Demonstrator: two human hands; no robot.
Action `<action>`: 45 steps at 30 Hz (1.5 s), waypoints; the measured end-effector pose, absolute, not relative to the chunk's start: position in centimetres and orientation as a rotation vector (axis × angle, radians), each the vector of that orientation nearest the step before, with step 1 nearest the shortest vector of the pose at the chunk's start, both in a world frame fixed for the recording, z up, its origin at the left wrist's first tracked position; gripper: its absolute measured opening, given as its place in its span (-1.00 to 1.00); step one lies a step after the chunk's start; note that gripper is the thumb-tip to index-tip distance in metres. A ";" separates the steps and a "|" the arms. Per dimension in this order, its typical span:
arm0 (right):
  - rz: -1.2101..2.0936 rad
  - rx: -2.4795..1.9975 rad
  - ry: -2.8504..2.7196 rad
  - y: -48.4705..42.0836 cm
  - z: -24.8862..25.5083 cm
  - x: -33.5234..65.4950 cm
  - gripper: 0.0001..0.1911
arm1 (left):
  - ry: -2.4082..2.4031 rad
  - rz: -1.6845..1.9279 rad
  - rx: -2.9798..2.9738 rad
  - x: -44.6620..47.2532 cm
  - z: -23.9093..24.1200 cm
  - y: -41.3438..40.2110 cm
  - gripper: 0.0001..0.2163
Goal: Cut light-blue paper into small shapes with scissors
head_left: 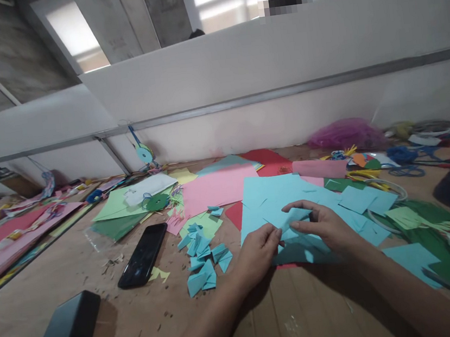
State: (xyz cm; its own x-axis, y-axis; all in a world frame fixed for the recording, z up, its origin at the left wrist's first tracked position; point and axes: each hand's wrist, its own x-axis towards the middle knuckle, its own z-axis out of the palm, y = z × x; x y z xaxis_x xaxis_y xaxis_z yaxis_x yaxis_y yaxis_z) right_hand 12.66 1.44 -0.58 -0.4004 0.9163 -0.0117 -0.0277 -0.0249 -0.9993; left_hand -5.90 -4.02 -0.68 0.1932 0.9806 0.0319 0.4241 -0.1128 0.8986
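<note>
Blue piece (297, 214) is pinched at its left end by the left hand (261, 243), thumb on fingers; right end is taken by the right hand (322, 222), thumb and fingers slightly parted. Crease could be skewed by uneven pull, paper torn by overgripping. Piece sits at the fingertips, over the sheet (271, 191); folded bits (207, 274) are scattered left, near the phone (142, 255).
</note>
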 end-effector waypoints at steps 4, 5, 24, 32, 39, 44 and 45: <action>1.574 -0.966 -1.466 1.2 -0.2 12.6 -0.55 | 1.290 0.896 1.607 -5.9 -0.9 -4.0 -0.61; 1.573 -0.969 -1.476 1.1 -0.1 12.6 -0.54 | 1.272 0.896 1.586 -5.8 -1.0 -4.0 -0.61; 1.531 -1.035 -1.370 0.7 -0.4 11.6 -0.65 | 1.447 1.123 1.502 -5.7 -1.9 -3.3 -0.64; 1.530 -1.041 -1.299 0.7 -0.4 11.6 -0.60 | 1.463 1.109 1.537 -5.5 -1.3 -3.6 -0.65; 1.554 -1.036 -1.259 1.0 -0.8 11.5 -0.57 | 1.494 1.090 1.588 -5.5 -1.1 -3.7 -0.70; 1.593 -0.977 -1.348 1.0 -1.3 11.4 -0.55 | 1.522 1.078 1.592 -5.4 -1.0 -3.8 -0.72; 1.587 -1.000 -1.374 1.0 -1.3 11.4 -0.57 | 1.526 1.060 1.602 -5.3 -0.8 -3.9 -0.72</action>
